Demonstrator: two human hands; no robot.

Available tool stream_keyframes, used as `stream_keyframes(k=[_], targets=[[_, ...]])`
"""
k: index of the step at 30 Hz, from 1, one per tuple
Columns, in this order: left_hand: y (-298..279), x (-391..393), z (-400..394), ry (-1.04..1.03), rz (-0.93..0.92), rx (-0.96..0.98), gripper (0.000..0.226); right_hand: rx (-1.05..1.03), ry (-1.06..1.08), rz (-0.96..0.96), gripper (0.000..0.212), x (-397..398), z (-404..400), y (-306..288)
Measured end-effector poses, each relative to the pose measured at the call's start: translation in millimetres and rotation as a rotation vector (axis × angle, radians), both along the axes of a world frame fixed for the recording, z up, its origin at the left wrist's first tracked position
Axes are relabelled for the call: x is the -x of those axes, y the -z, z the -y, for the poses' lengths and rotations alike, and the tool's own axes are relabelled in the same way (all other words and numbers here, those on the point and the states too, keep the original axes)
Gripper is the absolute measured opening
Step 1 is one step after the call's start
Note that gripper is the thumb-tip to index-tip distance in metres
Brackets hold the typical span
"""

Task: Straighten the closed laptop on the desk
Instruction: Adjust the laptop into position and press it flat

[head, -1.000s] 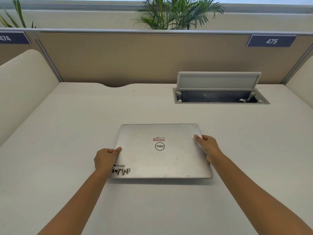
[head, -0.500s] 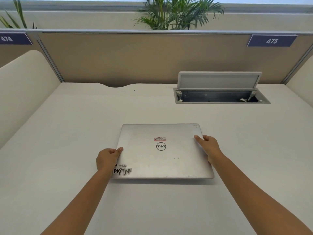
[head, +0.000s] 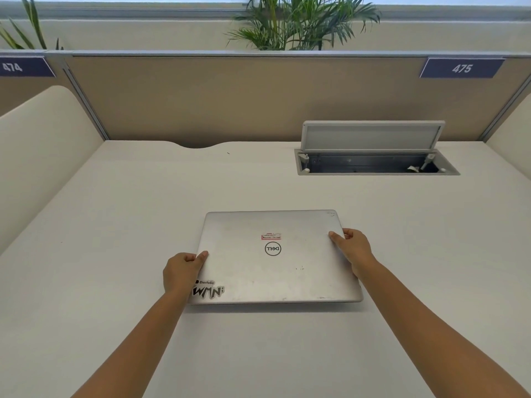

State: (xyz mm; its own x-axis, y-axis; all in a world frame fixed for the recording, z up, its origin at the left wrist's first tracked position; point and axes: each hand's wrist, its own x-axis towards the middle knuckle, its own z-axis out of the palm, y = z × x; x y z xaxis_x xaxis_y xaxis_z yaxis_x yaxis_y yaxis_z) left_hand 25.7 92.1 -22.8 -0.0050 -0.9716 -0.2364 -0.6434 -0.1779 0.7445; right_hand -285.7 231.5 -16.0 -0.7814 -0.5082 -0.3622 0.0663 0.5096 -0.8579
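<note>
A closed silver laptop [head: 275,268] lies flat in the middle of the white desk [head: 115,225], its edges roughly parallel to the desk's back panel. It carries a round logo, a small red sticker and a black-and-white sticker at its near left corner. My left hand [head: 182,271] grips the laptop's left edge, thumb on the lid. My right hand [head: 355,248] grips the right edge, thumb on the lid and fingers curled around the side.
A cable box [head: 373,162] with its grey lid raised is set into the desk at the back right. A tan partition [head: 230,96] closes the back, with cream side dividers [head: 37,153] left and right. Plants [head: 298,21] stand behind the partition.
The laptop and both hands have shifted very slightly to the right; both hands keep the same hold on its sides.
</note>
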Motion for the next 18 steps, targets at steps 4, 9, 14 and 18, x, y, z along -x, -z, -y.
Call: stream_keyframes(k=[4,9,14,18], targets=[[3,0,-3,-0.019,-0.012,0.034,0.038,-0.006,-0.027,-0.02,0.046,0,0,1],[6,1,-8,-0.044,-0.035,0.085,0.036,-0.018,-0.04,-0.036,0.046,1,-1,2],[8,2,-10,-0.065,-0.04,0.112,0.033,-0.023,-0.012,-0.082,0.046,-3,1,3],[8,2,-11,-0.071,-0.055,0.12,0.031,-0.033,-0.001,-0.094,0.046,-4,3,3]])
